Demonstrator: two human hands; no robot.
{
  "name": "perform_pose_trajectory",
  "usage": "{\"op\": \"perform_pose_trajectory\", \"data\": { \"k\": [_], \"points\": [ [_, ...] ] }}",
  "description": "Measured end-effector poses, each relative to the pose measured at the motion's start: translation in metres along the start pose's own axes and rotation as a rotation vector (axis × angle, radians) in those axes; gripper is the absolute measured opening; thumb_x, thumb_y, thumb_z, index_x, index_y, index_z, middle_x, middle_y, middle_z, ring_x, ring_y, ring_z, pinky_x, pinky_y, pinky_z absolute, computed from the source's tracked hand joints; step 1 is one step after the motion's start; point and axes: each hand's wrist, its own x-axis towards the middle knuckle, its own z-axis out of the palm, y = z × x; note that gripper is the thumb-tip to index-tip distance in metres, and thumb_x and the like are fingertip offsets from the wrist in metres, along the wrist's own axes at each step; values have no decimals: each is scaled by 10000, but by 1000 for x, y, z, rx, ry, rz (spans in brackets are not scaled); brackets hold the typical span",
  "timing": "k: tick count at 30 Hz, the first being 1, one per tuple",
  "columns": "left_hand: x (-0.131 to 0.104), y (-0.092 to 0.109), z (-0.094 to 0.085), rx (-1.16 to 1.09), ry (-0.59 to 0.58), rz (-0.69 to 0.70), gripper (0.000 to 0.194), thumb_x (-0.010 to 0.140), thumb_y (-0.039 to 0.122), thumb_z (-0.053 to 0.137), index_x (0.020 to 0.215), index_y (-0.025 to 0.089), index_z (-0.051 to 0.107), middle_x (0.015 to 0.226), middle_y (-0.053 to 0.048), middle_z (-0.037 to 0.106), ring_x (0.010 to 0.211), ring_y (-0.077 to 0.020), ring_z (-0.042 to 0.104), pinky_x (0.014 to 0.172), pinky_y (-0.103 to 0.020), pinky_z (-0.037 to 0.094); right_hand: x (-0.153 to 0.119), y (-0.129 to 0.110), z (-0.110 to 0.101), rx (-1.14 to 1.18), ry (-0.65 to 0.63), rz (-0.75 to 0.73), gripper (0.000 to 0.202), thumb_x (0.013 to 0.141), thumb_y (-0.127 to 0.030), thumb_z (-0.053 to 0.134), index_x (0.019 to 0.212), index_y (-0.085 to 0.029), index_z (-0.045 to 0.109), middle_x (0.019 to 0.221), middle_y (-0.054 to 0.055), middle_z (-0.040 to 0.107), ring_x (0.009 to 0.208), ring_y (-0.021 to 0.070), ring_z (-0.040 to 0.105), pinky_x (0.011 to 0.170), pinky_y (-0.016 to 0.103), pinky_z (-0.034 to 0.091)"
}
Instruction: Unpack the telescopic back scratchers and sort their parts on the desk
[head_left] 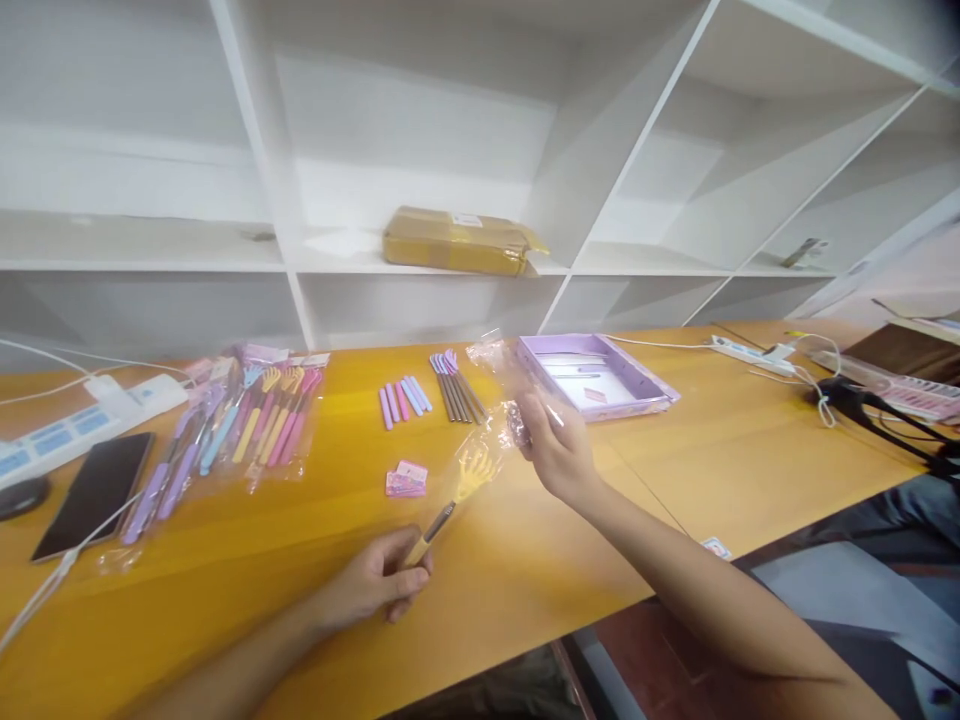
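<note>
Head view: yellow scratcher (441,521), probably light, stiff; claw (475,474) toward one o'clock, handle (417,550) grasped by left hand (390,578), likely the best hold. Right hand (556,446) clutches clear film (491,432), presumably slippery.

The left hand (390,577) hides the handle end of the yellow claw tool (439,522), and the right hand (555,445) covers some of the clear wrapper (516,425). Print on the pink cards (406,480) (mid-surface) is too small to read; thin pieces (581,374) in the purple tray (637,404), near the surface's (300,540) back edge, cannot be identified. At its left end, the view crops the power strip (46,448) and black mouse (22,497).
</note>
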Motion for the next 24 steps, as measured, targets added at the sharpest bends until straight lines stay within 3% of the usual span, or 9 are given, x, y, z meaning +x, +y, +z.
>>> {"op": "perform_pose_trajectory", "data": {
  "k": [6,11,12,14,16,17,20,22,24],
  "points": [
    [-1,3,0,80,-27,0,485,932,644,711,966,174,593,763,37,521,639,-91,433,603,-218,347,-12,-3,-2,263,105,33,572,1052,-700,491,698,-249,492,538,-31,485,421,117,411,421,278,314],
    [-2,4,1,39,-19,-24,494,939,663,686,996,180,600,787,39,514,654,-99,414,628,-230,340,-36,11,7,405,-327,87,365,952,-609,731,970,-252,660,829,18,654,581,141,588,507,295,478],
    [-2,6,1,52,-14,-30,480,939,648,694,1010,180,611,825,30,525,683,-105,439,656,-234,362,-33,13,0,357,-308,102,320,959,-557,746,933,-243,688,816,27,661,613,147,600,525,294,481],
    [-3,10,2,90,-25,-57,458,937,619,710,1047,182,633,882,16,545,750,-124,488,715,-246,396,-12,19,-30,290,-42,78,314,946,-510,777,832,-229,698,743,25,648,598,133,569,498,269,412],
    [-3,15,2,124,-48,-91,453,940,614,708,1061,182,645,885,9,559,792,-141,515,745,-254,403,29,27,-77,313,382,-86,371,817,-447,911,740,-213,633,730,15,621,614,109,552,527,268,350],
    [-3,18,2,130,-56,-101,453,942,616,704,1053,181,647,878,8,561,797,-145,519,746,-253,400,55,32,-102,317,467,-164,392,778,-426,934,732,-210,610,752,22,628,631,104,560,541,284,317],
    [-3,20,0,102,-67,-117,465,954,635,682,1043,180,643,865,12,556,777,-136,509,725,-246,386,124,55,-153,110,394,-24,279,923,-373,797,825,-164,642,839,73,687,616,46,485,578,338,249],
    [-3,19,-3,72,-81,-135,480,965,648,663,1064,178,639,841,18,554,738,-123,477,688,-238,363,154,76,-155,-194,259,197,224,1019,-326,659,959,-114,698,905,108,721,624,33,455,616,346,309],
    [-3,16,-4,43,-94,-150,481,978,643,650,1086,175,632,811,23,555,691,-111,429,648,-233,331,169,102,-134,-474,98,347,257,1040,-279,604,1066,-60,734,957,142,749,656,52,487,662,340,359]
  ]
}}
